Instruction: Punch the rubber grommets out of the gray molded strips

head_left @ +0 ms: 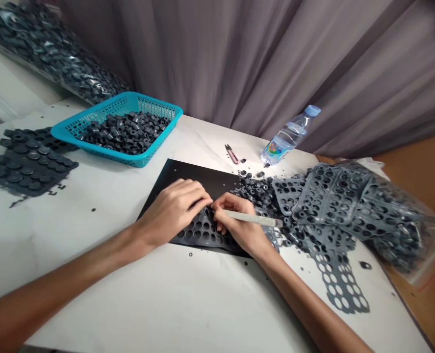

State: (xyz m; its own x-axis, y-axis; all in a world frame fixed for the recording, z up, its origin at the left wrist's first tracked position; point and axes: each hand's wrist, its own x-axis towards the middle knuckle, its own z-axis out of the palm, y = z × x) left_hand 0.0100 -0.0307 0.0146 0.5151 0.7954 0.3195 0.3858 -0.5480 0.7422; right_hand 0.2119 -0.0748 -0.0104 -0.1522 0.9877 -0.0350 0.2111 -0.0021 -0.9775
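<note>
A black rubber sheet [202, 232] with rows of round holes lies on a flat black mat [208, 182] in front of me. My left hand [176, 208] is closed over the sheet's upper left part, thumb and fingers pinching it. Between the fingers of my right hand [241, 228] is a pale, flat stick-like tool [256, 218], held like a pen. Its near end points right; the working tip is hidden at my fingertips, which meet those of the left hand. Small black rubber rings [256, 189] are heaped just right of the mat.
A blue basket [143, 159] of black rubber pieces stands back left, beside rubber sheets [33, 164] and a full plastic bag [55, 49]. Pink-handled thread snips [232, 154] and a water bottle [287, 137] are behind. Punched sheets [331, 196] and another bag [404, 235] crowd the right edge.
</note>
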